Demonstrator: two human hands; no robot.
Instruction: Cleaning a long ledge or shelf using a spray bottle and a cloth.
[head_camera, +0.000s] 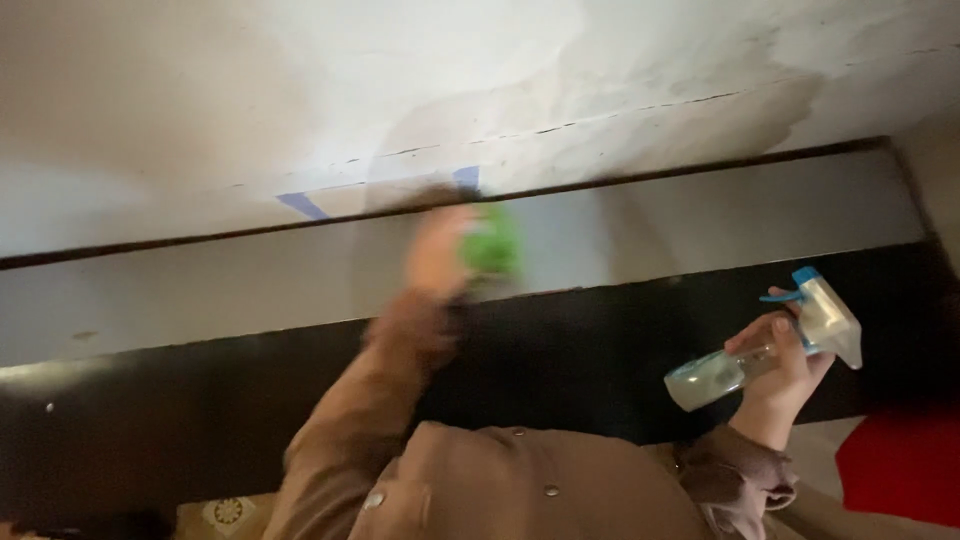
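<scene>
The person's left hand (440, 252) is raised toward the upper middle of the view, blurred by motion, with its fingers closed around a green pad (492, 243), probably a sponge or a folded cloth. The pad sits at the 3 o'clock side of the hand, pressed to or just off the pale ledge (700, 215) that runs under the stained white wall (300, 90). Just above it, at about 11 o'clock, short strips of blue tape (303, 205) lie on the wall near a thin crack. Such a pad looks soft and light. It would squash under pressure and take no harm from a firm squeeze, so a full-hand hold across its back seems the sensible grip. The blur hides exactly how the fingers lie on it.

The right hand (780, 368) is lower, at about 4 o'clock from the pad and well apart from it. It is wrapped around the neck of a clear spray bottle (735, 368) with a white and blue trigger head (825, 318). The bottle is tilted nearly on its side, nozzle end up and to the right, base toward the left. It looks like light, fairly stiff plastic, smooth and perhaps slippery if wet; the neck below the trigger is the natural hold, and the fingers are there.

The left arm in its brown sleeve (370, 400) is stretched up and forward, the elbow only slightly bent. The right arm is bent, the wrist cocked back, in front of a dark band (200, 400) below the ledge.
</scene>
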